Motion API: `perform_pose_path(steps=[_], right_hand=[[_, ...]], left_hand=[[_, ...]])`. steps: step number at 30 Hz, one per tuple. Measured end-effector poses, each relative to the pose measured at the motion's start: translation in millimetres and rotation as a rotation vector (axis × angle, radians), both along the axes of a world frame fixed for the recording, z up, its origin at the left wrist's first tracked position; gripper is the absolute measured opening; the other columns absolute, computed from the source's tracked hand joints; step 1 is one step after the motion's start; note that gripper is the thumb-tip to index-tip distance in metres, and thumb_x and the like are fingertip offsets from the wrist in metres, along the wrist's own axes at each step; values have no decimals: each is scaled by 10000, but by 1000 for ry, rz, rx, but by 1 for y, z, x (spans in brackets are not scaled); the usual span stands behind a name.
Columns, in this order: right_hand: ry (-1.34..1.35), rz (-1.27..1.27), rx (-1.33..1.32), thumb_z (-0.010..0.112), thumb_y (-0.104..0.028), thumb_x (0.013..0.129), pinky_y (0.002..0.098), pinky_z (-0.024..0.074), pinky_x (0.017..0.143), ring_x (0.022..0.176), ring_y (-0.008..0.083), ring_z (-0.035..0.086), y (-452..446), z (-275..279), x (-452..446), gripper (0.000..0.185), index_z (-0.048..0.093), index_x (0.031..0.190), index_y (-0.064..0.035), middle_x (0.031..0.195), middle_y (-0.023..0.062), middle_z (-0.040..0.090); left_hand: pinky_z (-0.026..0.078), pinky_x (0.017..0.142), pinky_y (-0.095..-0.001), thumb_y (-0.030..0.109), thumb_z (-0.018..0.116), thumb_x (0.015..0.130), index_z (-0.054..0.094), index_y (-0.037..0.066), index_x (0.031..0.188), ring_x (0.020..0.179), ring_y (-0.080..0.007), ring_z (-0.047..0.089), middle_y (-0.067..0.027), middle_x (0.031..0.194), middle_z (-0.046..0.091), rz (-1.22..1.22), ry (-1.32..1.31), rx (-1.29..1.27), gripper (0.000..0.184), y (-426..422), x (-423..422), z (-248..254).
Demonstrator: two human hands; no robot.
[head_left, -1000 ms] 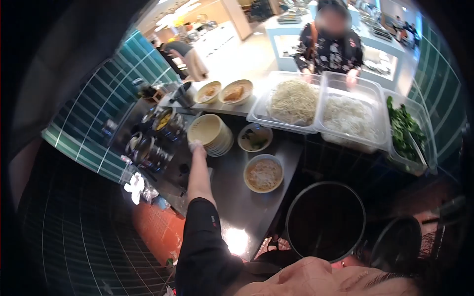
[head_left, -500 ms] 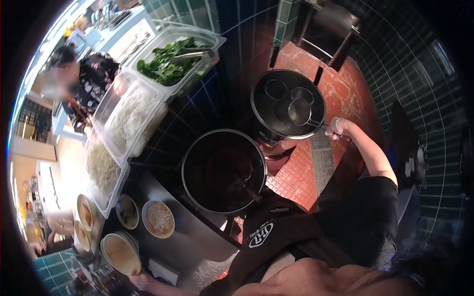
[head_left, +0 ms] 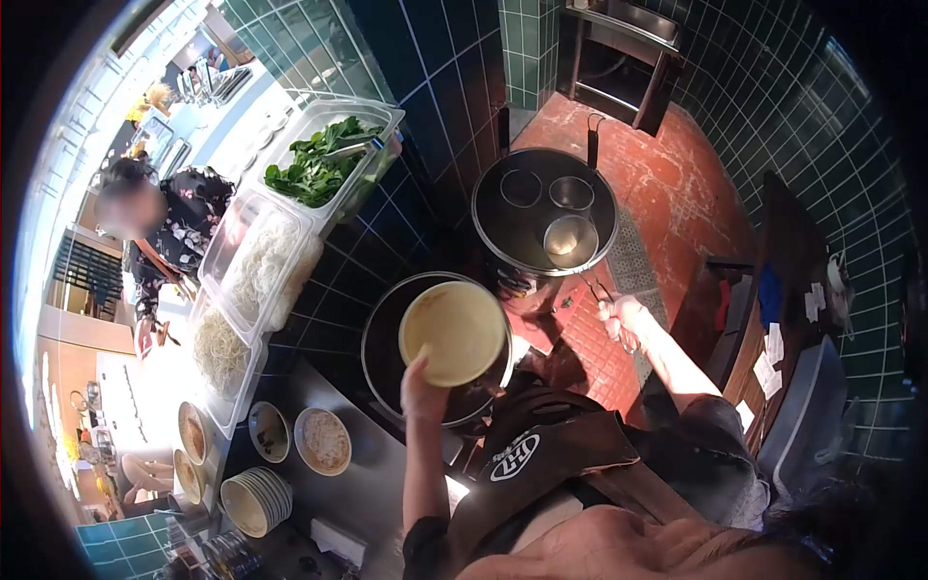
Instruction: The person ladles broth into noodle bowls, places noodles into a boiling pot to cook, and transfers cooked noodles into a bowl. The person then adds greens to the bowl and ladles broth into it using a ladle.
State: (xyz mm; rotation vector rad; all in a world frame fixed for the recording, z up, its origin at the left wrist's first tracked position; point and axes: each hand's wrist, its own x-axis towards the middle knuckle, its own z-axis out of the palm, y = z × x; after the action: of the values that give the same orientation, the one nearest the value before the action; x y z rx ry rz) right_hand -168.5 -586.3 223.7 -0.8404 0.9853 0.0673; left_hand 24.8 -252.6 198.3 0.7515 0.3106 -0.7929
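My left hand (head_left: 423,389) grips the rim of an empty cream bowl (head_left: 454,333), which hangs over the large dark pot (head_left: 371,338). My right hand (head_left: 623,322) is closed round the handle of a strainer (head_left: 570,241) at the near edge of the farther pot (head_left: 480,217). Two more round strainers sit in that pot's liquid. On the steel counter stand a stack of bowls (head_left: 253,503), a bowl of noodles (head_left: 323,441) and a bowl with greens (head_left: 270,431).
Tubs of leafy greens (head_left: 319,159), white noodles (head_left: 266,261) and sprouts (head_left: 220,346) line the ledge, with two filled bowls (head_left: 192,432) beside them. A person (head_left: 184,217) stands beyond it. A metal sink unit (head_left: 628,58) is at the back.
My left hand has carried the bowl from the stack to above the large pot. My right hand and its strainer have shifted slightly nearer. The view turned right earlier.
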Motion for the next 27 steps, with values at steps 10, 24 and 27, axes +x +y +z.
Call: perform_pose_path(steps=[10, 24, 27], right_hand=[[-242, 36, -518, 411, -43, 927, 216, 356, 378, 428, 100, 442, 56, -34, 2, 547, 245, 1444, -110, 662, 44, 545], [-275, 156, -1906, 547, -66, 785, 442, 487, 555, 653, 341, 608, -11, -60, 42, 417, 526, 1200, -106, 789, 153, 608], [-419, 116, -1881, 536, -43, 763, 440, 489, 556, 633, 347, 599, -16, -57, 47, 451, 530, 1210, -98, 758, 153, 594]], left_hand=[[479, 885, -489, 468, 471, 920, 360, 106, 1357, 1157, -299, 506, -111, 1296, 470, -234, -307, 70, 578, -150, 1, 21], [440, 893, -567, 553, 376, 923, 360, 164, 1365, 1213, -325, 465, -98, 1363, 425, -159, -178, -22, 590, -181, 8, 29], [445, 897, -556, 536, 384, 927, 365, 147, 1361, 1196, -324, 482, -101, 1347, 443, -179, -135, 37, 583, -182, 6, 21]])
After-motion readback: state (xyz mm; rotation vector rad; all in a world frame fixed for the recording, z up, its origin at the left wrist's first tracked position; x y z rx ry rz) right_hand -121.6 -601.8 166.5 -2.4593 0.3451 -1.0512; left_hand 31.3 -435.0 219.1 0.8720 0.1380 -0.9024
